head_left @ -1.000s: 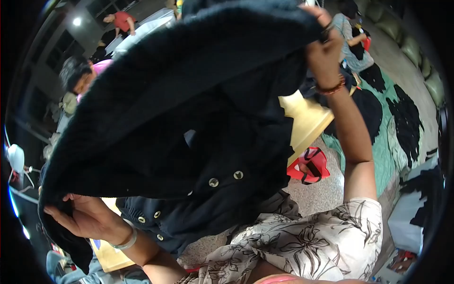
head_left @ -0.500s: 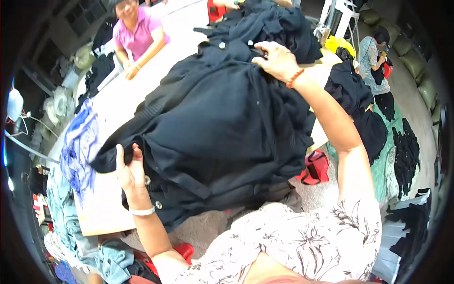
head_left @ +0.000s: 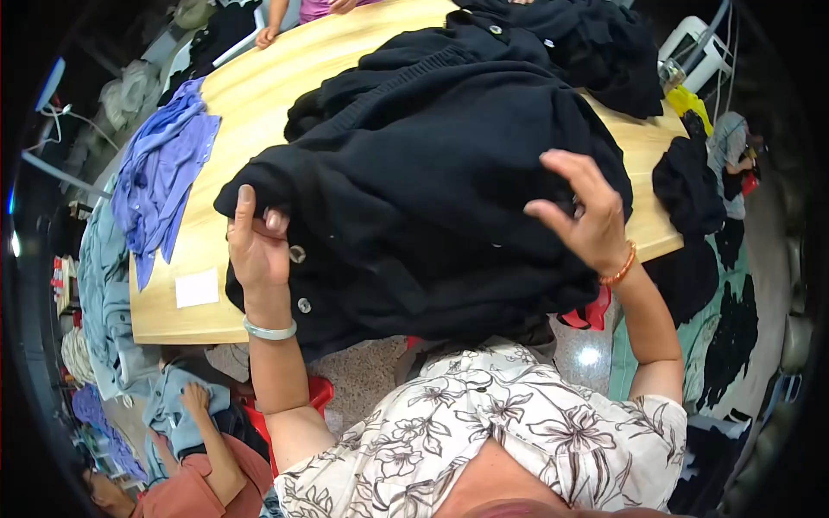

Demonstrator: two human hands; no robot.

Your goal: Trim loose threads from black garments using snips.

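A black knitted cardigan [head_left: 432, 173] with pale round buttons and a ribbed edge lies bunched across the table, its near part hanging over the front edge. At its left end, my left hand [head_left: 262, 255] holds a folded corner; the thumb points up and the other fingers are partly hidden in the cloth. Over the right side of the cardigan my right hand [head_left: 587, 211] is open, thumb and fingers apart, nothing between them. More black garments [head_left: 596, 52] are heaped at the far side, running into the cardigan.
A purple buttoned garment [head_left: 164, 173] and a white paper [head_left: 197, 288] lie on the wooden table [head_left: 246, 95]. Black clothing [head_left: 691, 186] hangs at the right edge. Someone in a reddish top [head_left: 207, 479] handles grey-blue cloth at lower left; another person's hand [head_left: 266, 37] rests at the far edge.
My right hand has come off the far part of the cardigan and moved nearer, its fingers spread. My left hand keeps the corner. The view has tilted down.
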